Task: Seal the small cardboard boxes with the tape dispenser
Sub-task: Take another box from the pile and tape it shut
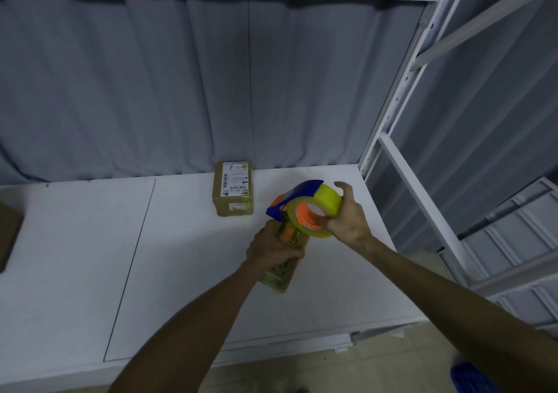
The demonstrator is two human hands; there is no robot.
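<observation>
A small cardboard box [282, 275] lies on the white shelf [181, 256], and my left hand [271, 249] grips it from above, fingers curled round its far part. My right hand [347, 214] grips the tape dispenser [305, 208], a blue and orange frame with a yellow tape roll, held against the far end of that box. A second small cardboard box [233, 191] with a white shipping label stands upright farther back, apart from both hands.
A grey curtain [181, 90] hangs behind the shelf. A white metal rack post [401, 114] rises at the right. The brown edge of another carton [9, 235] shows at the far left. A blue object [471, 377] sits at the bottom right.
</observation>
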